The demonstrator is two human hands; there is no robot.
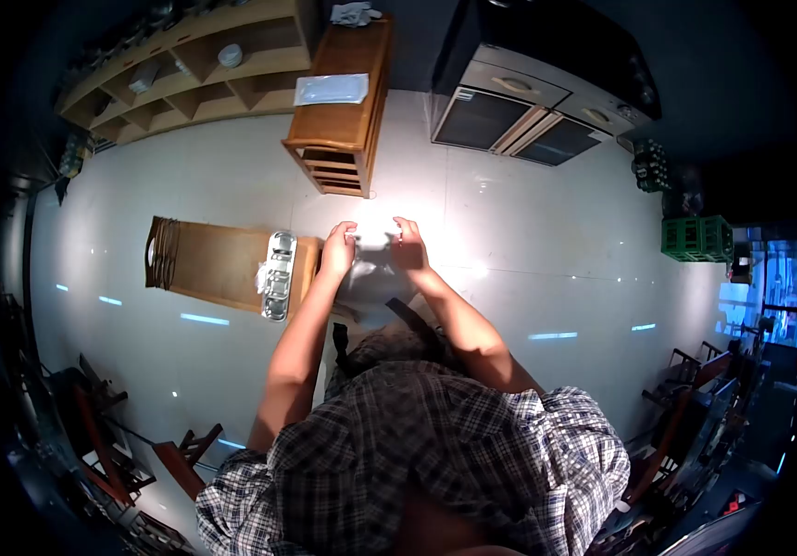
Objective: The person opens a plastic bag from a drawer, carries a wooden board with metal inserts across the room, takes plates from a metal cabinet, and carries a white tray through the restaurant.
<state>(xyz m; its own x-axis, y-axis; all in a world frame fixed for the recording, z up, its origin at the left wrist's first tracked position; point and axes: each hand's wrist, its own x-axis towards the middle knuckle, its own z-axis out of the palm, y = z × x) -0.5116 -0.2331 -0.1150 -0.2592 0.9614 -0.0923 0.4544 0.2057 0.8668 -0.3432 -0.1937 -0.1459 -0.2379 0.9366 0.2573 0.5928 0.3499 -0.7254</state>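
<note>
Both of my hands are raised in front of my body above the brightly lit floor, a short gap between them. My left hand (339, 248) has its fingers bent inward, with fingertips and thumb a little apart. Facing it, my right hand (410, 247) is half curled in the same way. I see no object in either hand, though glare and a grey, shadow-like patch between and below them make this area hard to read. Just left of my left hand, a metal tray with several compartments (278, 276) lies on the end of a wooden cart (218, 262).
Ahead stands another wooden cart (347, 51) with a pale blue-white packet (332, 89). A wooden shelf unit (259, 56) is at far left, a dark-doored cabinet (519, 107) at far right. Green crates (697, 239) stand right; wooden chairs (196, 461) are behind left.
</note>
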